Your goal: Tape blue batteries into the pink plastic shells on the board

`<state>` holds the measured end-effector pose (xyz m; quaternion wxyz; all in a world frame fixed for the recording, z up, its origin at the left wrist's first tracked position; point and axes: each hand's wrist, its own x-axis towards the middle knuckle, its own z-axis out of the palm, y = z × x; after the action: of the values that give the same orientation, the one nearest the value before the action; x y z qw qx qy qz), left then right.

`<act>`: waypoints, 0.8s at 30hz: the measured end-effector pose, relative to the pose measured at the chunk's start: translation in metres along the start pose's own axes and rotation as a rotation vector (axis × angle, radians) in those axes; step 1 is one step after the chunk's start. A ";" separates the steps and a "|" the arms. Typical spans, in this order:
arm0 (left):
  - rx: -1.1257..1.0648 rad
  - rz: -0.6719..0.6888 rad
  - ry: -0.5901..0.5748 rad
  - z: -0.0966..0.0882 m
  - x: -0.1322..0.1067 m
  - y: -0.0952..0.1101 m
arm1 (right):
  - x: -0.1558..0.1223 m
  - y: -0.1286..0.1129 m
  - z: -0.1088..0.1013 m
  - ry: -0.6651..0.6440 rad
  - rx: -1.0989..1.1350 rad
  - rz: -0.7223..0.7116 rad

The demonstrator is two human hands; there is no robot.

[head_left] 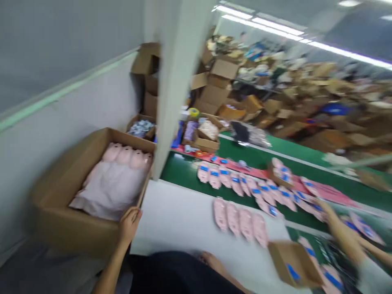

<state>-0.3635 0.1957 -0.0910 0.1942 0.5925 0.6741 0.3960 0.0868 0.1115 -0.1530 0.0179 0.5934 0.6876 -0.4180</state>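
My left hand (130,222) is closed on the near right corner of a large cardboard box (82,222). In that box, rows of pink plastic shells (125,156) show at the far side, and a pale crumpled sheet (110,190) covers the part nearer me. My right hand (209,259) is low by the near edge of the white tabletop (171,228), partly hidden behind dark clothing; its fingers are blurred. Beyond it, several long pink shells (232,218) lie side by side on the white surface.
Pink pieces with blue patches (235,183) line the green conveyor (180,171). At right, a co-worker's arm (339,228) reaches over them. A small open carton (294,261) sits at the table's right end. A white post (174,81) rises beside the large box.
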 end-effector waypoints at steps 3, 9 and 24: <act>0.254 -0.097 -0.107 -0.046 0.083 -0.060 | 0.047 -0.080 0.002 -0.134 0.120 -0.120; 0.672 -0.303 -0.452 -0.052 0.174 -0.168 | 0.131 -0.263 0.009 -0.008 0.162 -0.318; 0.805 0.084 -0.622 -0.190 0.153 -0.056 | 0.366 -0.402 0.004 0.098 -0.045 -0.224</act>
<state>-0.5726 0.2847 0.0147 0.1261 0.7367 0.6592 -0.0827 -0.3568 0.4241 -0.1234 -0.0495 0.5322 0.7587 -0.3724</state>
